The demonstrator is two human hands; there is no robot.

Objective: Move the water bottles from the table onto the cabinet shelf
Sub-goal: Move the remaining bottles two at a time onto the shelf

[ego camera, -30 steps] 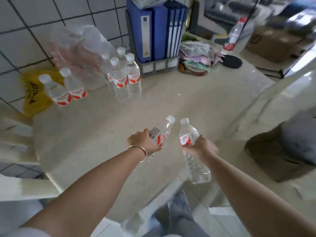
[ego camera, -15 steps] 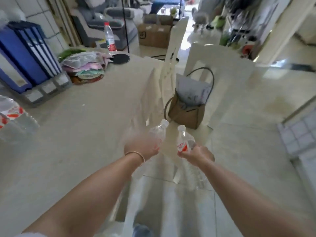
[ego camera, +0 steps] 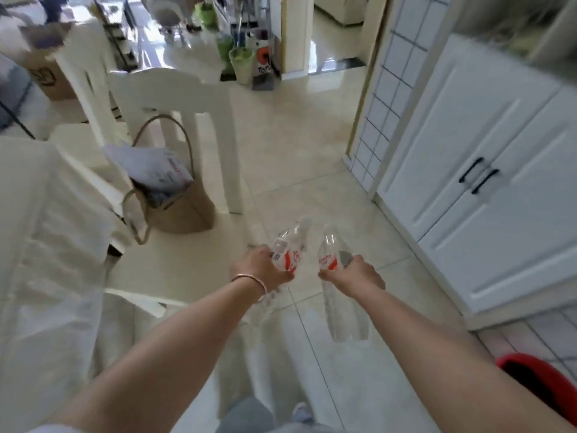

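Observation:
My left hand (ego camera: pixel 260 267) grips a clear water bottle with a red-and-white label (ego camera: pixel 288 250), held out over the tiled floor. Just to its right, my right hand (ego camera: pixel 359 276) holds a second such bottle (ego camera: pixel 338 301), its cap pointing away and its body hanging below the hand. The two bottles are close together but apart. A white cabinet (ego camera: pixel 487 157) with two shut doors and black handles stands at the right; no shelf of it shows. The table (ego camera: pixel 40 220) lies at the left edge.
A white chair (ego camera: pixel 175 98) stands ahead on the left with a brown tote bag (ego camera: pixel 175 210) on its seat. A red tub (ego camera: pixel 543 382) sits low at the right. Green bins and clutter stand far ahead. Open tiled floor (ego camera: pixel 299 151) lies between chair and cabinet.
The view has swung right, away from the table and its other bottles, toward the floor and the white cabinet. Both hands keep their bottles.

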